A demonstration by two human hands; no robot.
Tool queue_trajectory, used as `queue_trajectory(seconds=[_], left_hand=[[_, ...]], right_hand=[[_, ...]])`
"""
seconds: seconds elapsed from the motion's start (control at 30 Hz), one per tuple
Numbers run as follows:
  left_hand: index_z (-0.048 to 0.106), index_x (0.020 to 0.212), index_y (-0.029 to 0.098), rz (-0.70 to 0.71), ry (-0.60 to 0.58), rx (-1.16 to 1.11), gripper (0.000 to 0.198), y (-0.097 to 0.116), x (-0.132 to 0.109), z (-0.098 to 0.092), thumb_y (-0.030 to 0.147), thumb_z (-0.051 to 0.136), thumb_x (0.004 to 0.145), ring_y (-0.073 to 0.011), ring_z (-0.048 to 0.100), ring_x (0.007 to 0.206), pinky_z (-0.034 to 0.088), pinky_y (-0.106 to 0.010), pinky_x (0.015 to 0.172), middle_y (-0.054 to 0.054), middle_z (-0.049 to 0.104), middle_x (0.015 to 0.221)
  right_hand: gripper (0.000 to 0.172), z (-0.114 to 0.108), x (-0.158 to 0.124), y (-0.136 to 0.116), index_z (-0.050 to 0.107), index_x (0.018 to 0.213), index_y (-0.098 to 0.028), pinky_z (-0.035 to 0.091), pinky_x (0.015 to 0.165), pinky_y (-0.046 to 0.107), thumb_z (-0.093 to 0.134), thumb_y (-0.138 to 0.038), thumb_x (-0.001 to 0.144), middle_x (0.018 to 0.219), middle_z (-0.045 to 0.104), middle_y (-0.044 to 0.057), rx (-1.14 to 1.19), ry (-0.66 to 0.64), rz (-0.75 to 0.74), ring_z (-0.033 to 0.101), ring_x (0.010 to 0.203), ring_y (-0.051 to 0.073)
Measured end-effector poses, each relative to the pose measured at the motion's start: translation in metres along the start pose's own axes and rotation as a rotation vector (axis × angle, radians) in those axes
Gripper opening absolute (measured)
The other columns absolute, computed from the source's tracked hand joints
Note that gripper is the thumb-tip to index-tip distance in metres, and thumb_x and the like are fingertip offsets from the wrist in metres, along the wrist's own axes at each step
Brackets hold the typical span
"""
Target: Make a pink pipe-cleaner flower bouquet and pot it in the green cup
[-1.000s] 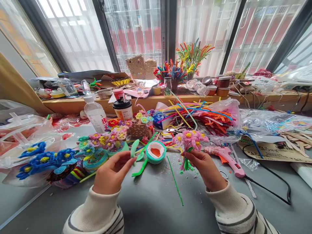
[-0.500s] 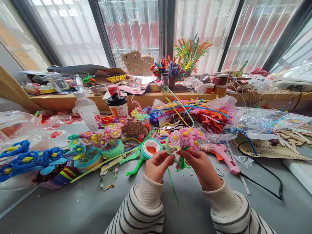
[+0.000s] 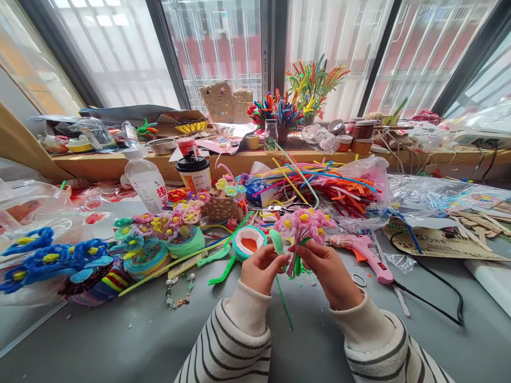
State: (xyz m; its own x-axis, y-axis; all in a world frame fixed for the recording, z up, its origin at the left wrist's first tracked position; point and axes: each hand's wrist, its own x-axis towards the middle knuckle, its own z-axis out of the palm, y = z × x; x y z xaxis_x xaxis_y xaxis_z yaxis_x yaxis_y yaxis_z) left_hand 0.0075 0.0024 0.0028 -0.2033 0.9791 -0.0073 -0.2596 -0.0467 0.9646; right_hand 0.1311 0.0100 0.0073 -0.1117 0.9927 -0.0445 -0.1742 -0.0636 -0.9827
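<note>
Between the thumb and fingers of my right hand [image 3: 332, 271] are the gathered stems of a bouquet of pink pipe-cleaner flowers [image 3: 304, 222] with yellow centres. My left hand [image 3: 263, 268] is closed in a pinch on a pale green pipe-cleaner leaf [image 3: 276, 242], which stands up just left of the blossoms. Both hands are close together at the stems, and the fingertips hide part of them. Below, a thin green strand [image 3: 284, 306] slants down over the grey table. A roll of green tape [image 3: 238, 250] lies left of the leaf.
To the right lies a pink glue gun [image 3: 369, 258] with a black cable. Finished pipe-cleaner flowers [image 3: 51, 258], a bead bracelet [image 3: 179, 291] and a water bottle [image 3: 147, 181] are at the left. Loose pipe cleaners [image 3: 339, 186] are heaped behind the bouquet.
The pale green leaf has turned in my left hand, from a curved arc seen edge-on to an upright shape facing me. My right hand keeps its grip on the bouquet.
</note>
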Motion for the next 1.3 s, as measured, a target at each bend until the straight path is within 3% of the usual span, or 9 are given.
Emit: queue_trajectory(seconds=[0.2,0.43,0.53,0.7,1.03,1.3], left_hand=[[0.068,0.065,0.016,0.18,0.011,0.095,0.015,-0.0048,-0.0076,0.0042,0.029,0.063,0.057,-0.0128,0.054,0.052,0.05,-0.024,0.05,-0.001,0.061,0.06],[0.067,0.062,0.014,0.004,0.03,0.001,0.016,0.0013,-0.0046,-0.0012,0.025,0.069,0.05,-0.0113,0.054,0.051,0.048,-0.02,0.048,-0.001,0.063,0.056],[0.067,0.061,0.015,-0.005,0.066,0.003,0.014,0.0033,-0.0033,-0.0012,0.021,0.069,0.049,-0.0092,0.053,0.05,0.045,-0.017,0.048,0.001,0.062,0.053],[0.066,0.062,0.013,-0.02,0.03,-0.046,0.018,0.0021,-0.0054,0.0029,0.018,0.07,0.046,-0.0091,0.052,0.048,0.043,-0.017,0.044,0.0,0.063,0.054],[0.064,0.056,0.013,-0.122,0.06,-0.158,0.025,-0.0024,-0.0052,0.0059,0.024,0.075,0.037,-0.0086,0.053,0.048,0.045,-0.019,0.05,0.002,0.061,0.05],[0.059,0.07,0.012,-0.16,0.022,-0.178,0.041,-0.0026,-0.0041,0.0047,0.027,0.075,0.035,-0.0103,0.053,0.043,0.044,-0.022,0.044,0.003,0.059,0.046]], right_hand=[[0.023,0.0001,0.0005,0.0019,0.059,0.057,-0.015,0.021,0.047,0.022,0.061,-0.037,0.062,0.05,0.033,-0.005,-0.011,-0.013,-0.038,0.026,0.05,0.008],[0.022,0.0,0.0007,0.0006,0.063,0.062,-0.015,0.022,0.049,0.022,0.062,-0.037,0.062,0.051,0.036,-0.005,-0.05,-0.009,-0.022,0.028,0.052,0.008],[0.022,0.0004,0.0005,-0.001,0.064,0.064,-0.015,0.024,0.049,0.022,0.062,-0.036,0.062,0.05,0.036,-0.005,-0.053,-0.003,-0.011,0.029,0.052,0.008],[0.023,0.0016,0.0008,-0.0001,0.056,0.052,-0.013,0.025,0.048,0.022,0.061,-0.033,0.063,0.048,0.039,-0.005,-0.048,-0.027,-0.057,0.032,0.05,0.008],[0.016,0.0003,0.001,0.005,0.061,0.058,-0.015,0.032,0.049,0.022,0.064,-0.031,0.06,0.051,0.05,-0.003,0.01,-0.048,-0.064,0.04,0.051,0.008],[0.015,-0.001,0.0021,0.0038,0.061,0.055,-0.015,0.032,0.048,0.022,0.066,-0.029,0.058,0.049,0.05,-0.003,-0.01,-0.022,-0.081,0.041,0.048,0.008]])
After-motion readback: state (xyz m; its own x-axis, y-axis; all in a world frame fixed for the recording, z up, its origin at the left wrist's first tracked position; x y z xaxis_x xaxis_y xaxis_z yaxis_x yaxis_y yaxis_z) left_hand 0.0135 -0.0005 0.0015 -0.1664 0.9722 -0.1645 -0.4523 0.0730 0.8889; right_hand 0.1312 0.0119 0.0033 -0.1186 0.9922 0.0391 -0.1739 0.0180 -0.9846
